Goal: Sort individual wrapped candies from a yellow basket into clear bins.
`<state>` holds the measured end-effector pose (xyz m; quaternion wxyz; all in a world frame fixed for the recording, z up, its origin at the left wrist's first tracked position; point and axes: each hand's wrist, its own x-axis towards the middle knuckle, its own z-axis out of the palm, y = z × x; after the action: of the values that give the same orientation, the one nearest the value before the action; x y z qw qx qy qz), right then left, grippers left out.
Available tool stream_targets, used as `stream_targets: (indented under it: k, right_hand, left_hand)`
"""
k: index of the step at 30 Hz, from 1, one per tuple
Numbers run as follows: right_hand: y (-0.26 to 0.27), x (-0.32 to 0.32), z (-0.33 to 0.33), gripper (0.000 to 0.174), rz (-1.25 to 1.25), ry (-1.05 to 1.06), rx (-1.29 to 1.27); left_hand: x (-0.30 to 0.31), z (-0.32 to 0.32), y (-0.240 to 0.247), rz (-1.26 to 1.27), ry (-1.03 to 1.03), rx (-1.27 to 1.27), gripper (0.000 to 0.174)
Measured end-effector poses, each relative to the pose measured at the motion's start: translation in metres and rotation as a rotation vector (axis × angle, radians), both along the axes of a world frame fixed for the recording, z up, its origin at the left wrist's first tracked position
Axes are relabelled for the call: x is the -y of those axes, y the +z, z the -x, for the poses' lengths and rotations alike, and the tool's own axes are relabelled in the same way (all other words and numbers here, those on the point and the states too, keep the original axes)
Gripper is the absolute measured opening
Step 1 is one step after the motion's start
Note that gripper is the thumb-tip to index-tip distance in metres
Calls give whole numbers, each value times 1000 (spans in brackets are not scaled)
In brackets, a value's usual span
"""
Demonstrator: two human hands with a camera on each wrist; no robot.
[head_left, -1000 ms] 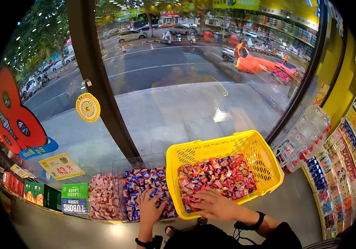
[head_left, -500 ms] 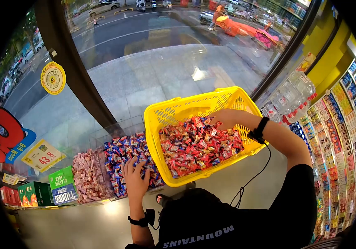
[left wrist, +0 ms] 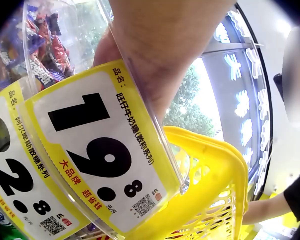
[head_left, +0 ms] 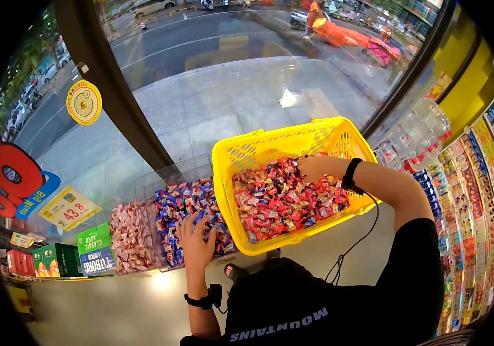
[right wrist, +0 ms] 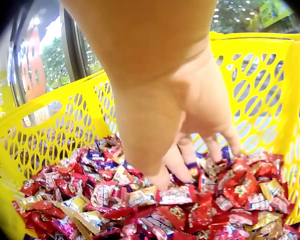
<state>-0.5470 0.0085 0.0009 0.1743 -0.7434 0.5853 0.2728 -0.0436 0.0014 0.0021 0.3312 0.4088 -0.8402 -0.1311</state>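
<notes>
In the head view my left hand (head_left: pixel 198 245) rests over blue-and-red wrapped candies (head_left: pixel 169 216) in a clear bin, its fingers spread and slightly bent. The left wrist view shows that hand's fingers hidden behind the bin's price card (left wrist: pixel 97 150). To the right is a yellow shopping basket (head_left: pixel 224 164), holding a heap of mostly red wrapped candies (head_left: pixel 278 205). My right hand (head_left: pixel 316 168) reaches into its far side. In the right wrist view, the extended fingers (right wrist: pixel 215 147) touch the heap, with some fingertips hidden among the wrappers.
Left of the bin are pink-wrapped candies (head_left: pixel 130 236) and a green-and-blue beer carton (head_left: pixel 95 251). A window (head_left: pixel 201 98) stands behind the basket. At right are clear plastic containers (head_left: pixel 411 132) and shelves of packets (head_left: pixel 472 202). A thin cable (head_left: pixel 339 262) hangs from my right wrist.
My right hand has moved from the basket's near side to its far side, in among the candies. The left hand stays over the blue candies. The head view has tilted downward.
</notes>
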Motion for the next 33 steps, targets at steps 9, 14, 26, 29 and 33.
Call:
stream_targets:
  k: [9,14,26,29,33]
  right_hand:
    - [70,-15,-31,47,100,49,231]
    - [147,-73,-100,49,475,136,665]
    - [124,-145,-218,55,593,136,1128]
    - [118,-148,-216,51,721,122,1058]
    - [131,-147,-219,50,980,161,815]
  left_hand:
    - [1,-2,-4,-102,-6,-22,34]
    - [-5,-1,11,-12,7,-120,34]
    - [-38,30,94,104,-348,-77,32]
    - [-42,34,92,62,-356,-78,27]
    - [-47,43,90,17,-372,-89,24]
